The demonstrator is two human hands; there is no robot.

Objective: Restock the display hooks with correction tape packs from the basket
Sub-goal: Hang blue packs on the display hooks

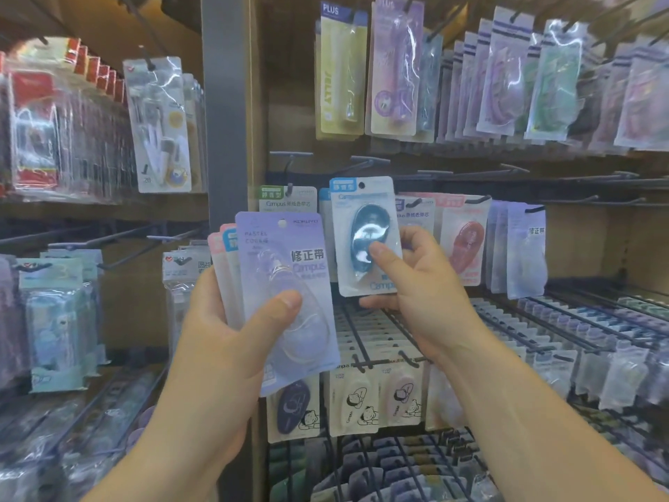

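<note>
My left hand [231, 342] grips a fanned stack of correction tape packs [286, 295]; the front pack is pale purple, with pink and blue ones behind it. My right hand [416, 288] pinches a single blue correction tape pack [362, 226] by its lower half, thumb on the front. That pack is upright, its hang hole level with the middle row of display hooks [365, 163]. Behind it hang a green-labelled pack [286, 199] and a red pack [465, 240]. The basket is out of sight.
Several bare hooks jut out of the middle row on the right [506, 170]. Full hooks of packs fill the top row [506, 85] and the lower rows [380, 393]. A grey upright post [224, 103] divides this bay from the left shelves [72, 121].
</note>
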